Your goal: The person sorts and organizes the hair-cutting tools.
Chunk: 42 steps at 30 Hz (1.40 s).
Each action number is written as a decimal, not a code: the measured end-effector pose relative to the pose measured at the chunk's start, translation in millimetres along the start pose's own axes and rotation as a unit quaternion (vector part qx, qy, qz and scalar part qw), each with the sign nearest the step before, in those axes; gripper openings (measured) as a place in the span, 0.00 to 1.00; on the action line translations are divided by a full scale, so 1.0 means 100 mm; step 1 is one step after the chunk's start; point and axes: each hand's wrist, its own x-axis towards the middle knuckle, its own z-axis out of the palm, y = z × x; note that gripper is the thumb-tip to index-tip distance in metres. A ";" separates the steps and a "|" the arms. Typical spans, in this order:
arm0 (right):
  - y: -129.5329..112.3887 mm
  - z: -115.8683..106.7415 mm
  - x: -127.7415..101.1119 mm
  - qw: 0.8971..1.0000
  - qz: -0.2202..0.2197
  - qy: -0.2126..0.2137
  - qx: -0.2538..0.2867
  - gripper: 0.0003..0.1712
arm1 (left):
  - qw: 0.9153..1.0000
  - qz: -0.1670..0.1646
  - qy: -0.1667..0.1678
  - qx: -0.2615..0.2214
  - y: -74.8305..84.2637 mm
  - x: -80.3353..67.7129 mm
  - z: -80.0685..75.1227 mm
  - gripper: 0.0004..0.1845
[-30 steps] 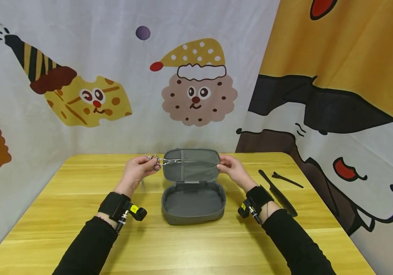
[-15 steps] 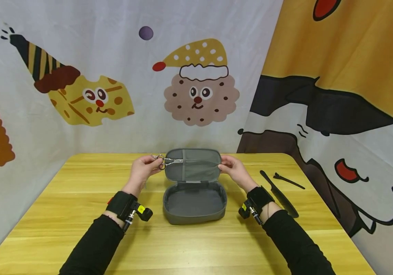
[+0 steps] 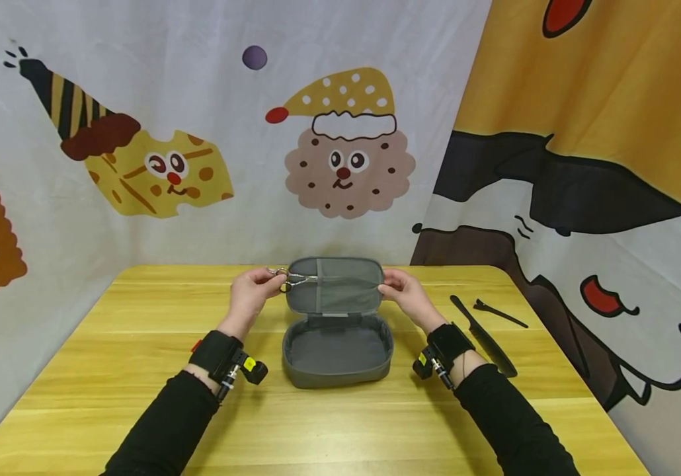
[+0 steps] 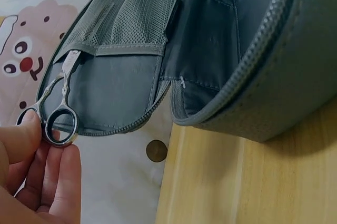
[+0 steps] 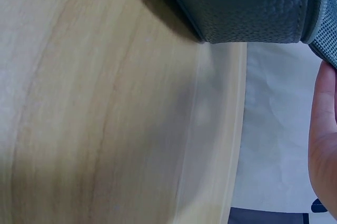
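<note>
A grey zippered case [image 3: 337, 378] stands on the table with its lid [image 3: 303, 301] raised at the back. My left hand [image 3: 251, 292] pinches silver scissors [image 4: 64, 81] by their finger rings at the lid's left side. In the left wrist view the blades run into the lid's mesh pocket [image 4: 131, 16], and their outline shows faintly through the mesh. At the lid's right edge, my right hand [image 3: 408, 297] grips the rim between thumb and fingers. Only part of that hand shows in the right wrist view, beside the mesh.
To the right on the wooden table [image 3: 328, 436] lie a black comb [image 3: 486, 338] and a slim black hair clip [image 3: 501, 313]. A printed curtain [image 3: 198, 238] hangs right behind the table's back edge.
My left hand has moved right, and the scissors have slid further into the mesh pocket. My right hand stays at the lid's edge.
</note>
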 end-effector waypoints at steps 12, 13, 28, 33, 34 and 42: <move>0.02 0.03 0.01 1.000 -0.001 0.014 -0.009 0.18 | 0.997 0.020 0.042 0.057 0.04 -0.04 0.14 0.09; 0.02 0.03 0.01 1.000 -0.001 0.015 -0.010 0.18 | 0.997 0.024 0.047 0.064 0.04 -0.04 0.16 0.09; -0.01 0.06 0.01 1.000 -0.003 0.019 -0.017 0.17 | 0.990 0.060 0.057 0.118 0.12 -0.10 0.38 0.14; -0.02 0.05 0.00 1.000 -0.014 0.019 -0.015 0.16 | 0.990 0.068 0.055 0.111 0.14 -0.11 0.44 0.10; -0.02 0.05 0.00 1.000 -0.013 0.021 -0.014 0.16 | 0.990 0.066 0.054 0.109 0.15 -0.12 0.44 0.09; -0.02 0.06 -0.02 0.999 -0.005 0.025 -0.019 0.16 | 0.989 0.064 0.040 0.131 0.17 -0.12 0.41 0.07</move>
